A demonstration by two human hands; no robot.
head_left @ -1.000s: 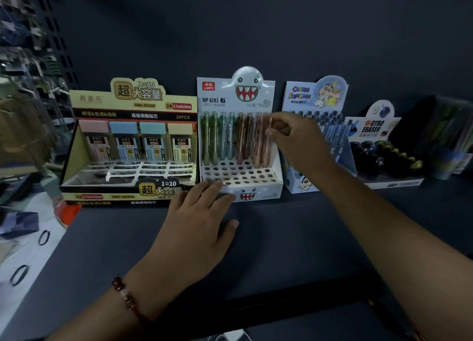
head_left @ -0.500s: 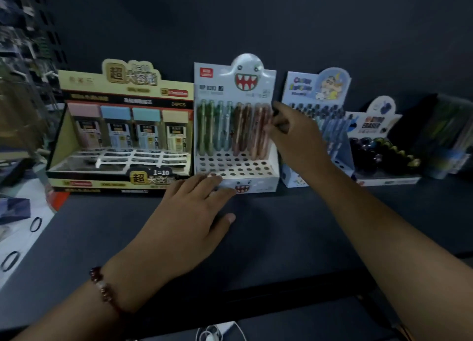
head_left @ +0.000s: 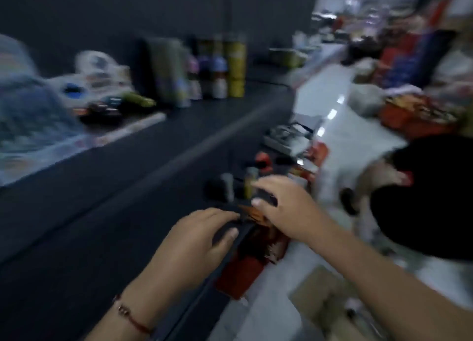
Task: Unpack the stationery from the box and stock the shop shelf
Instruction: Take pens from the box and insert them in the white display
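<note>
We have swung right, away from the pen displays; our left hand [head_left: 197,243] and right hand [head_left: 284,207] now reach over the dark shelf [head_left: 107,200] edge onto a blurred dark item [head_left: 230,229], each grip too smeared to tell

— What carries the goods?

— A dark shelf [head_left: 133,192] along the dark wall. Its far end holds upright canisters [head_left: 225,66], a display tray of dark round items [head_left: 102,107] beside them, and a pale display box [head_left: 23,125] at the left.

— And below?

— A white floor [head_left: 350,136]. On it a brown cardboard box [head_left: 325,297] and, as far as the blur allows, red packaging [head_left: 245,271] against the shelf edge.
</note>
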